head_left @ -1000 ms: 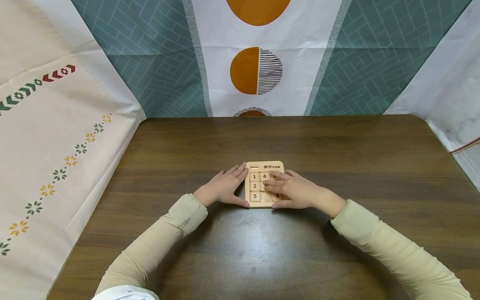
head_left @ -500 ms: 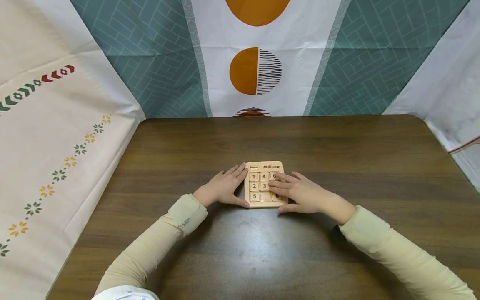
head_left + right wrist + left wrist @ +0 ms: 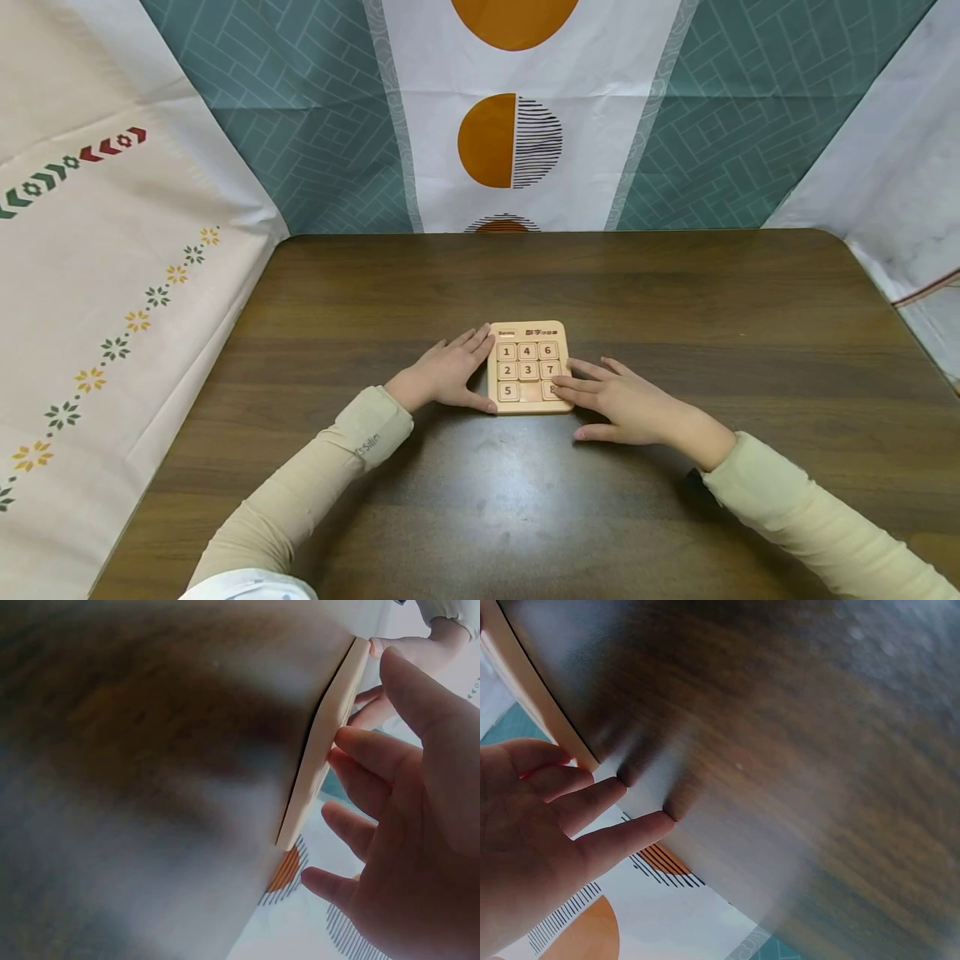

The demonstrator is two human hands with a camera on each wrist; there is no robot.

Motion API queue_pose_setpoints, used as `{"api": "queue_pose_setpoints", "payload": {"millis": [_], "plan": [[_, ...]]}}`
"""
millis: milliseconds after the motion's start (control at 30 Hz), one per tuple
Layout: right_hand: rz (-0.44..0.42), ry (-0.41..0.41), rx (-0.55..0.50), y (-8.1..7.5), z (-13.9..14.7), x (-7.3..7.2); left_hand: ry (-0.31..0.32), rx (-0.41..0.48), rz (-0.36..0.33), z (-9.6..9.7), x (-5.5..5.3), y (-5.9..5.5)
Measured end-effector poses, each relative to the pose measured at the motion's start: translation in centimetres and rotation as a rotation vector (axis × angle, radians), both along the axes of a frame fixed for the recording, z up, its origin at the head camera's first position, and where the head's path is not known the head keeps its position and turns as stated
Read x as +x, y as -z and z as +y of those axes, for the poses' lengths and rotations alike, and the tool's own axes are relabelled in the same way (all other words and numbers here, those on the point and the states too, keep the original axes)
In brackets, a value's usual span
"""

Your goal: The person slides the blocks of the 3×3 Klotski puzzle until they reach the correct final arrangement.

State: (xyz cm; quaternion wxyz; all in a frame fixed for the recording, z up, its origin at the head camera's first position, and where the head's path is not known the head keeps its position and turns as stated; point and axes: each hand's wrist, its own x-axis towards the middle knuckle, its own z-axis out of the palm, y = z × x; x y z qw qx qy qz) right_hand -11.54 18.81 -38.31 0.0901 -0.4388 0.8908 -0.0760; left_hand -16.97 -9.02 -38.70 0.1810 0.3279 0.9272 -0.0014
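Observation:
A light wooden number sliding puzzle (image 3: 517,408) lies flat on the table, its edge also showing in the left wrist view as a pale strip (image 3: 544,697). Its tiles read 1, 4, 6, then 2, 3, 7, then 5, a gap and 8. My left hand (image 3: 448,375) rests along the left side, fingers extended, thumb at the near left corner. At the lower right, a fingertip of my right hand (image 3: 626,404) touches or hovers over the 8 tile (image 3: 548,390), partly covering it. The right thumb is spread away from the board. In the right wrist view those fingers look loosely extended beside the puzzle's edge (image 3: 319,754).
The dark wood-grain table (image 3: 375,283) extends around the puzzle on all sides. A patterned cloth (image 3: 337,125) hangs behind its far edge. Pale cloth (image 3: 112,275) drapes at the left and more hangs at the right.
My right hand has drawn back to the right and toward me, uncovering the 6, 3 and 7 tiles. The left hand stays put, and no tile has visibly shifted.

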Motion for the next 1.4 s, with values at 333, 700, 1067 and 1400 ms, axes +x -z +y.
{"api": "queue_pose_setpoints", "payload": {"millis": [333,700,1067,1400], "plan": [[0.025,-0.019,-0.013,0.0,-0.8,0.1,-0.007,-0.007,0.002,0.0,0.0,0.0],[0.012,-0.031,-0.016,0.0,-2.7,0.0,-0.015,-0.012,-0.016,0.1,0.1,0.0],[-0.001,0.093,0.018,0.0,-1.6,-0.8,-0.017,-0.017,-0.011,0.1,0.1,0.1],[-0.032,0.087,0.012,0.2,-1.2,0.1,-0.012,-0.007,-0.010,0.0,0.1,-0.1]]}}
